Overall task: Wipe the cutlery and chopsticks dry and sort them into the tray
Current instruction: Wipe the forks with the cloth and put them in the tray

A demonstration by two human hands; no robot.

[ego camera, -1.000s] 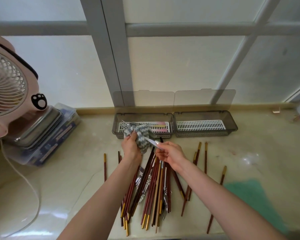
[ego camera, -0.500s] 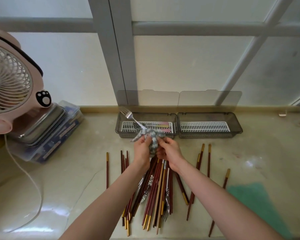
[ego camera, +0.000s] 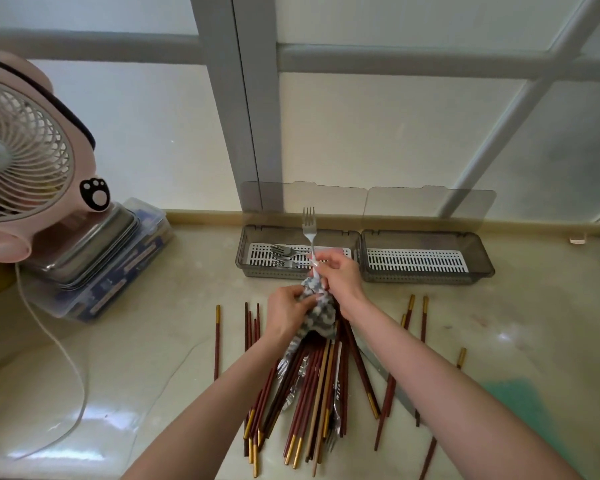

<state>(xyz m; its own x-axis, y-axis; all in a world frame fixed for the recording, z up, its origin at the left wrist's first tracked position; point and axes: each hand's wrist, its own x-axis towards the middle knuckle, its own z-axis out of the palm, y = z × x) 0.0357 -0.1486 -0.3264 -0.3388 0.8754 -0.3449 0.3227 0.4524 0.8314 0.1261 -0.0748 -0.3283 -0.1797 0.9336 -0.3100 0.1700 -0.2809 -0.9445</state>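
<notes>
My right hand (ego camera: 340, 275) grips a silver fork (ego camera: 309, 225) by its handle, tines pointing up over the left tray (ego camera: 245, 249). Just below it, my left hand (ego camera: 284, 311) clutches a grey-and-white cloth (ego camera: 317, 315) that wraps the fork's lower handle. Forks (ego camera: 284, 252) lie in the left tray on its white grid. The right tray (ego camera: 478, 254) holds only its grid. A heap of dark red chopsticks with gold tips (ego camera: 312, 389) and some cutlery lies on the counter under my forearms.
A pink fan (ego camera: 25, 161) stands at the left on stacked containers (ego camera: 94, 258), its white cord (ego camera: 66, 358) looping over the counter. Loose chopsticks (ego camera: 420, 317) lie to the right. A green patch (ego camera: 520, 400) shows at the right front. Tray lids lean against the window.
The fork has turned from lying sideways in the cloth to standing upright. My right hand moved up onto its handle, and the cloth slid down toward the handle end.
</notes>
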